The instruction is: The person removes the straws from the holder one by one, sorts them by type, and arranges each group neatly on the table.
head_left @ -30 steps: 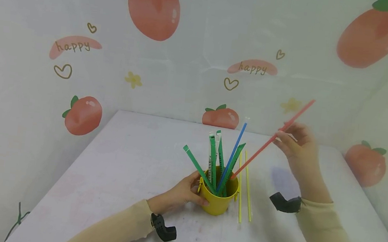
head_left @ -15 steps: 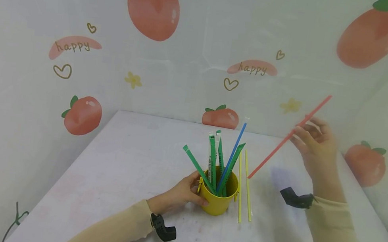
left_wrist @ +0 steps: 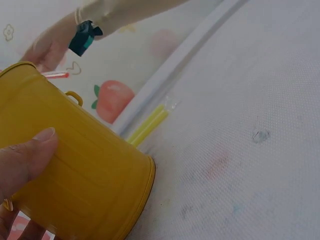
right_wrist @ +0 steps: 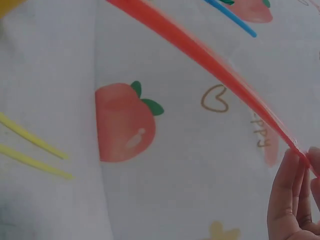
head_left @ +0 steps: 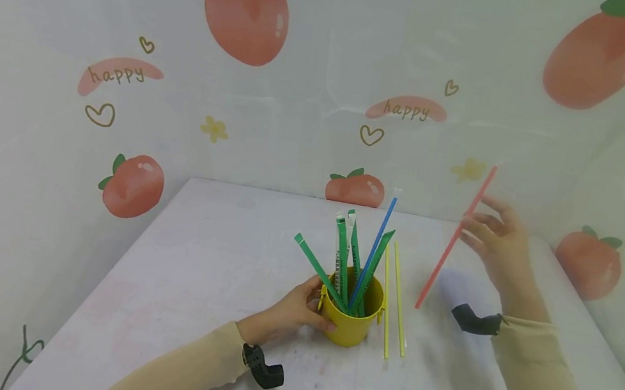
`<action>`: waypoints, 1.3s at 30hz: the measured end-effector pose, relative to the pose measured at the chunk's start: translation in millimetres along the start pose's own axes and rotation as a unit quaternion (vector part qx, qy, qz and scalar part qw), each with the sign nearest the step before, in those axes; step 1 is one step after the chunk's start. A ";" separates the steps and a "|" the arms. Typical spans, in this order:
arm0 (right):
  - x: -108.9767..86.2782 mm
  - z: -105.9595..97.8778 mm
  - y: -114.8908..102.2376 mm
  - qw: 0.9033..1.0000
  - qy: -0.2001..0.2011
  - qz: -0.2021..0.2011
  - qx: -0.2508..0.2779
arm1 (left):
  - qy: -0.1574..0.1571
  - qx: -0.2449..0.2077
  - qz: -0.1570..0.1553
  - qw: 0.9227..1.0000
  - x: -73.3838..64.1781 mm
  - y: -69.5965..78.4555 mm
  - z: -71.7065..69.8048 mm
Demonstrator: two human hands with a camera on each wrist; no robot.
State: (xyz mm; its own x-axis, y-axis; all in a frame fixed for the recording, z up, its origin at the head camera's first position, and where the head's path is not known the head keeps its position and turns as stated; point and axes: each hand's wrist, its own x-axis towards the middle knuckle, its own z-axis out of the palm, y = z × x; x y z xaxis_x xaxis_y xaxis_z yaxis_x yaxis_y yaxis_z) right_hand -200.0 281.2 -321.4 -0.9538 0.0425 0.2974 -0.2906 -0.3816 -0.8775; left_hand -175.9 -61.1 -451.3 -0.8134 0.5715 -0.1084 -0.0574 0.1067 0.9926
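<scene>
In the head view my left hand grips the side of a small yellow bucket on the table. The left wrist view shows its thumb across the bucket's wall. Several green-wrapped straws and one blue straw lean inside the bucket. To the right, above the table, my right hand pinches a long red straw around its middle. The straw slants, its lower end apart from the bucket. In the right wrist view the red straw runs from the fingertips towards the upper left.
Two yellow straws lie side by side on the white table, just right of the bucket. A white backdrop printed with fruit stands behind. A dark green cord shows at the lower left.
The red straw's lower end has left the bucket's mouth and moved right, past the yellow straws. My right hand went up and right, then dropped slightly as the straw steepened. The left hand stays put.
</scene>
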 end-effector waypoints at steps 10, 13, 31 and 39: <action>4.2 -22.0 36.4 0.996 -0.006 0.056 -0.071 | -0.002 -0.003 0.004 1.000 0.2 1.4 0.2; 4.1 -27.0 50.9 0.992 -0.011 0.080 -0.093 | -0.001 -0.004 0.002 1.000 0.3 1.6 0.4; -1.2 -40.6 97.1 0.945 -0.051 0.170 -0.276 | 0.001 -0.010 -0.004 1.000 -0.6 2.7 0.9; -2.0 -41.4 100.3 0.928 -0.067 0.204 -0.305 | 0.002 -0.007 -0.003 1.000 0.4 1.9 1.1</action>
State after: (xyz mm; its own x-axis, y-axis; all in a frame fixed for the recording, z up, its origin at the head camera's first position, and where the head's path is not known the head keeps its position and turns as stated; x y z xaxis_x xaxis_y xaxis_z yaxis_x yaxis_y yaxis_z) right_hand -230.5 281.1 -425.6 -0.9879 -0.1209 -0.0973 0.0639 0.2548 -0.9649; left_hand -175.7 -59.8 -449.5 -0.8154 0.5675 -0.1142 -0.0706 0.0983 0.9927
